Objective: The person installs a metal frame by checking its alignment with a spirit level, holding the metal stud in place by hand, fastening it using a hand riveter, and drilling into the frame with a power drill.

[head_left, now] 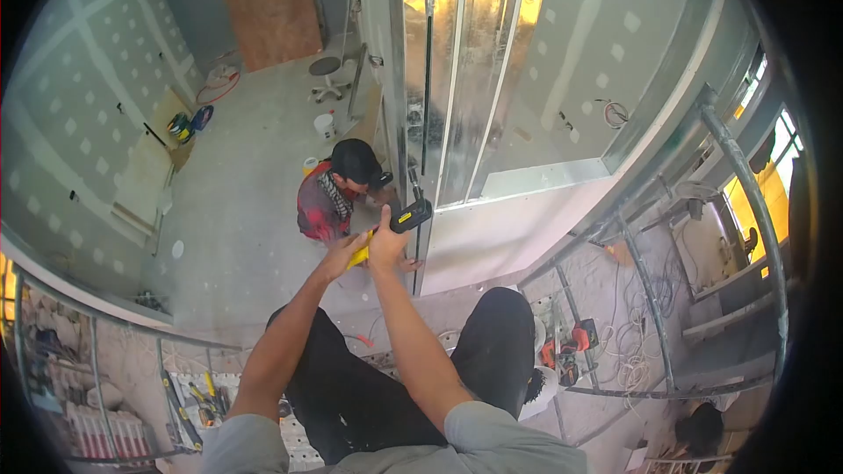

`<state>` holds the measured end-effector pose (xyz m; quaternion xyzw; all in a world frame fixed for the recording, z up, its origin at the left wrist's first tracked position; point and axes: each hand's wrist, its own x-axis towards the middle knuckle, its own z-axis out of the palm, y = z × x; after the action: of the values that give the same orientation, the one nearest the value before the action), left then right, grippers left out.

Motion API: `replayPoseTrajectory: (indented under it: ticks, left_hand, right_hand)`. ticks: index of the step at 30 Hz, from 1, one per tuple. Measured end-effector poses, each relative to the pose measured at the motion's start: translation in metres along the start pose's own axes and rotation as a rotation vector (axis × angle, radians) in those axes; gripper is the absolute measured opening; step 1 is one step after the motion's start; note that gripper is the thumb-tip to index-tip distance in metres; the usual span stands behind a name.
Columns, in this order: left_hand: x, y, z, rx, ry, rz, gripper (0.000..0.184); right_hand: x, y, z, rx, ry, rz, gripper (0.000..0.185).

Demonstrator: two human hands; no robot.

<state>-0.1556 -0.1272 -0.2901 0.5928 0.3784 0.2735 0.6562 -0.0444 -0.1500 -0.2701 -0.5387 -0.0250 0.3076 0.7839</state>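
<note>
While left hand [339, 257] and right hand [385, 246] both grasp the yellow-and-black power tool [409, 216], it's near the upper-left corner of the pale plasterboard panel [505, 237].
Black-capped co-worker [327, 202] crouches just beyond, blocking some floor; white plastic bucket [325, 128] near round grey stool [325, 68], contents unreadable; grey floor [237, 175], green-grey patched wall [97, 105].

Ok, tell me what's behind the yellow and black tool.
Past the tool, a capped person and metal framing show; whatever its body directly covers can't be seen.
</note>
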Motion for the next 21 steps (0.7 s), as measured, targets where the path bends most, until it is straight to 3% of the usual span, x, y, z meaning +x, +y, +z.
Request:
replayPoseTrajectory:
  ticks: [1, 3, 5, 7, 9, 11, 13, 15, 17, 19, 21]
  left_hand:
    - [0.004, -0.009, -0.005, -0.004, 0.003, -0.002, 0.057]
    - [0.014, -0.014, -0.015, 0.457, 0.025, 0.109, 0.058]
    - [0.017, -0.014, -0.018, 0.431, 0.018, 0.088, 0.057]
    - [0.015, -0.004, -0.019, 0.407, 0.021, 0.073, 0.057]
    - [0.012, 0.0, -0.019, 0.427, -0.009, -0.054, 0.048]
    - [0.015, -0.013, -0.019, 0.419, -0.002, -0.007, 0.052]
    - [0.009, -0.005, -0.015, 0.419, 0.007, 0.049, 0.056]
    - [0.004, 0.002, -0.008, -0.013, 0.0, -0.023, 0.057]
    - [0.007, -0.008, -0.013, 0.12, 0.006, -0.06, 0.059]
    - [0.003, -0.003, -0.01, 0.199, -0.034, 0.063, 0.056]
    - [0.014, -0.016, -0.015, 0.324, 0.007, 0.071, 0.053]
  right_hand:
    - [-0.006, -0.005, 0.002, 0.049, 0.036, 0.032, 0.037]
    - [-0.017, -0.017, -0.004, 0.036, -0.02, 0.04, 0.034]
    - [-0.018, -0.018, -0.02, 0.024, -0.069, 0.044, 0.031]
    - [-0.016, -0.008, -0.044, 0.12, -0.311, -0.094, 0.028]
    - [-0.012, -0.009, -0.055, 0.197, -0.419, 0.026, 0.029]
    - [-0.008, 0.0, -0.044, 0.191, -0.376, 0.118, 0.037]
    - [-0.005, 0.001, -0.022, 0.092, -0.292, 0.028, 0.035]
    - [-0.008, -0.005, -0.009, 0.115, -0.096, 0.043, 0.032]
    - [0.004, 0.008, 0.002, 0.042, -0.004, -0.016, 0.035]
    - [0.0, 0.002, 0.004, 0.048, 0.038, 0.073, 0.037]
    - [-0.004, -0.003, -0.005, 0.031, -0.037, 0.087, 0.037]
